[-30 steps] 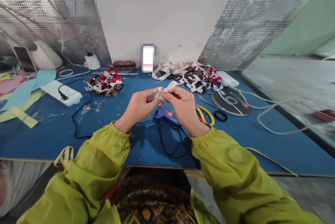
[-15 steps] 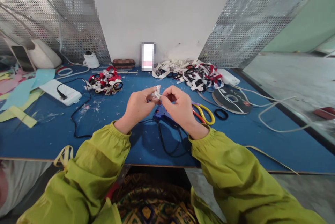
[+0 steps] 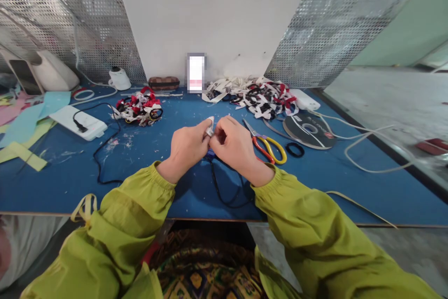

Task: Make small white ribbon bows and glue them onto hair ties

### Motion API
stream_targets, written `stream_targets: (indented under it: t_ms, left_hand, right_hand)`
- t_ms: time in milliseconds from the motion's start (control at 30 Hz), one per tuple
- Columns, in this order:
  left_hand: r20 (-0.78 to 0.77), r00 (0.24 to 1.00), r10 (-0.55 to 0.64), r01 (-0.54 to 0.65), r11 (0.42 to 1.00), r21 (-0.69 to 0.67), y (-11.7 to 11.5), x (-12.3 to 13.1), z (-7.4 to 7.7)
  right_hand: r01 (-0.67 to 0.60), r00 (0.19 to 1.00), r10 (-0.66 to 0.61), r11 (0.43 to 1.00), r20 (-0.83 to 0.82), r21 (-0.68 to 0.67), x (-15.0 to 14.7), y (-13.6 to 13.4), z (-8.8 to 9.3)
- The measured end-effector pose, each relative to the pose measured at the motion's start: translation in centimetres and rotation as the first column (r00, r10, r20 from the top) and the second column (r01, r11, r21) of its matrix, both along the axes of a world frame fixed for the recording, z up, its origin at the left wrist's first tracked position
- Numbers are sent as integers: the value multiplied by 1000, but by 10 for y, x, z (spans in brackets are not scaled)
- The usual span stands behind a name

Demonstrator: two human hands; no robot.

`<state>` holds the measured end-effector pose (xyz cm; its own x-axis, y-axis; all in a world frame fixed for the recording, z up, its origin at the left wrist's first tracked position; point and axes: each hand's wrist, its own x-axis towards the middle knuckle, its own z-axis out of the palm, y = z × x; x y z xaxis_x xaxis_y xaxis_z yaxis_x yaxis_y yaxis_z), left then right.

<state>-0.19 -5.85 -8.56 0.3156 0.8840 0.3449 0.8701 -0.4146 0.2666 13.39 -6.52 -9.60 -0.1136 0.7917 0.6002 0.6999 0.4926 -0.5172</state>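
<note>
Between the fingertips of both hands is a small folded piece of white ribbon (image 3: 210,127), its pointed end sticking up. My left hand (image 3: 189,147) pinches it from the left. From the right, my right hand (image 3: 235,147) has its thumb and fingers closed at the lower end of the ribbon, which they partly cover. Under the hands lies a blue tool (image 3: 210,153) with a black cord, mostly hidden; it resembles a glue gun. Scissors (image 3: 266,140) with red and yellow handles rest just right of my right hand, beside a black hair tie (image 3: 288,149).
Heaps of ribbon bows and hair ties lie at back left (image 3: 138,107) and back right (image 3: 262,98). A ribbon spool (image 3: 294,128) is at right. A white power strip (image 3: 79,122), coloured paper (image 3: 26,126) and a black cable (image 3: 96,159) occupy the left. A lit phone (image 3: 196,73) stands behind.
My right hand has turned and closed in, moving slightly left and down against the ribbon. More of the scissors shows now, and less of the blue tool.
</note>
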Motion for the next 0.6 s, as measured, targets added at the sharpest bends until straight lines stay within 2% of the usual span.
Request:
stream_targets:
  t_ms: [200, 333, 400, 467, 600]
  left_hand:
    - [5, 1000, -25, 25, 999, -30, -3, 2, 0]
    - [216, 974, -63, 79, 995, -67, 0, 2, -1]
    - [397, 912, -105, 168, 978, -126, 3, 0, -1]
    - [581, 806, -116, 287, 935, -211, 5, 0, -1]
    - [787, 616, -30, 451, 833, -321, 4, 0, 3]
  right_hand:
    - [24, 998, -24, 1000, -52, 7, -2, 1, -5]
    - [-13, 981, 13, 1000, -194, -1, -5, 1, -9]
    - [-76, 936, 60, 997, -348, -32, -5, 2, -10]
    - [-146, 838, 94, 988, -538, -54, -3, 6, -9]
    - [-140, 615, 9, 985, -789, -98, 6, 19, -6]
